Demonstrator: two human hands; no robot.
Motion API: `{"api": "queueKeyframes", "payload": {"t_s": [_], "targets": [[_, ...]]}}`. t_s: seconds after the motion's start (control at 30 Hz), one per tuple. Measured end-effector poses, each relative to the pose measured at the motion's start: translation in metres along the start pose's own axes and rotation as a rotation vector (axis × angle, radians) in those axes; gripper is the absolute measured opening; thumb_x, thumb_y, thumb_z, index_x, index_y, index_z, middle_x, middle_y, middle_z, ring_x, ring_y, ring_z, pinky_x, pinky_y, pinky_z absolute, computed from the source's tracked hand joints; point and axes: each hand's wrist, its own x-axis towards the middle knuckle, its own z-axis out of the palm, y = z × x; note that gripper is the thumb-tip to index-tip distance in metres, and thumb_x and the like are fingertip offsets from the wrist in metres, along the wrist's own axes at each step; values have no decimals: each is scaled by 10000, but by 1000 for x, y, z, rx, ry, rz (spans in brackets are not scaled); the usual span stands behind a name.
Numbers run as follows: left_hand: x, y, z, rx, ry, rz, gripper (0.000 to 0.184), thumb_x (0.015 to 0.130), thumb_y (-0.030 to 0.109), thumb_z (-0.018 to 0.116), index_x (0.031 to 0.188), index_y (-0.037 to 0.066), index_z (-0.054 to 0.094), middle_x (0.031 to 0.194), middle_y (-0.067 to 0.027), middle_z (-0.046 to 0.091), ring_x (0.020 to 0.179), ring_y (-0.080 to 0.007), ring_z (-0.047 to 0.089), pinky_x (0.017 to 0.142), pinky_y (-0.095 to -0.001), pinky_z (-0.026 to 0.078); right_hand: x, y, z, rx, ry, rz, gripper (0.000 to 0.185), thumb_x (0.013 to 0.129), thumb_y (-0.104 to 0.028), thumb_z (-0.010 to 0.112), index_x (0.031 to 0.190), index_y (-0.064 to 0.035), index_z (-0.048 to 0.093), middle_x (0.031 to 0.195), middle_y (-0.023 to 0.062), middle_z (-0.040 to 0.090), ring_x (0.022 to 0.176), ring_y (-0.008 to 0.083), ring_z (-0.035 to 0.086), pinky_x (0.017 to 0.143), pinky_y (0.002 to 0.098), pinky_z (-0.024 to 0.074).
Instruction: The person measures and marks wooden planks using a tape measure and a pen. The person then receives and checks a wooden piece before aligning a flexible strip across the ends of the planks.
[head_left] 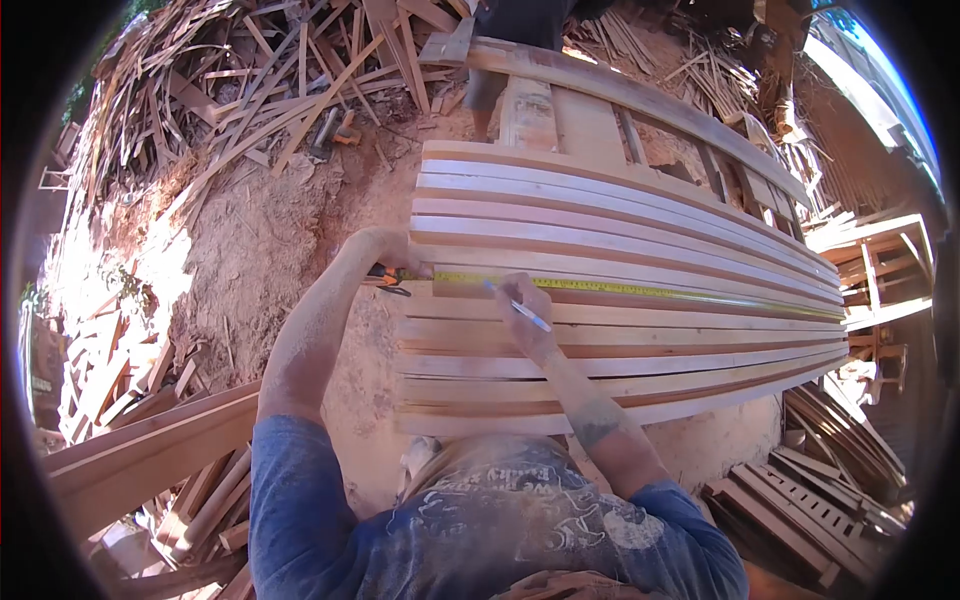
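Long planks [600, 345] lie side by side in front of me. A yellow tape measure [600, 287] is stretched lengthwise over them. At their left end my left hand [392, 250] is closed on its orange and black case [385, 272], which it partly hides. My right hand [522, 305] is closed round a white pen [532, 317] and rests at the tape's near edge, right of my left hand.
Scrap wood [290, 70] is heaped at the upper left, near an orange-handled tool [346, 131] on the dirt. A person's leg [484, 100] shows beyond the planks. Beams [160, 450] lie at lower left, more boards [780, 510] at lower right.
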Motion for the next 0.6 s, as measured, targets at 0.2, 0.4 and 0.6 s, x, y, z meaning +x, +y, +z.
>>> {"api": "queueKeyframes", "payload": {"t_s": [0.2,0.4,0.6], "targets": [[18,-20,9,31,-6,15,806,667,730,695,1231,159,620,1002,-129,696,917,-275,649,770,-378,513,2,-6,4,-16,-25,13,75,865,-21,626,903,-17,562,742,24,609,684,50,563,605,225,461],[19,-21,8,20,-14,64,794,675,717,702,1231,158,612,1007,-129,695,892,-268,646,766,-371,519,11,-4,32,43,-37,-15,79,862,-40,647,883,-32,572,736,-2,609,670,40,546,602,220,456],[19,-21,9,35,0,24,807,644,732,713,1133,93,657,935,-137,698,834,-267,649,737,-369,526,16,-24,43,67,-60,36,109,881,-143,633,864,-44,588,708,54,609,663,114,561,613,296,462]]}}
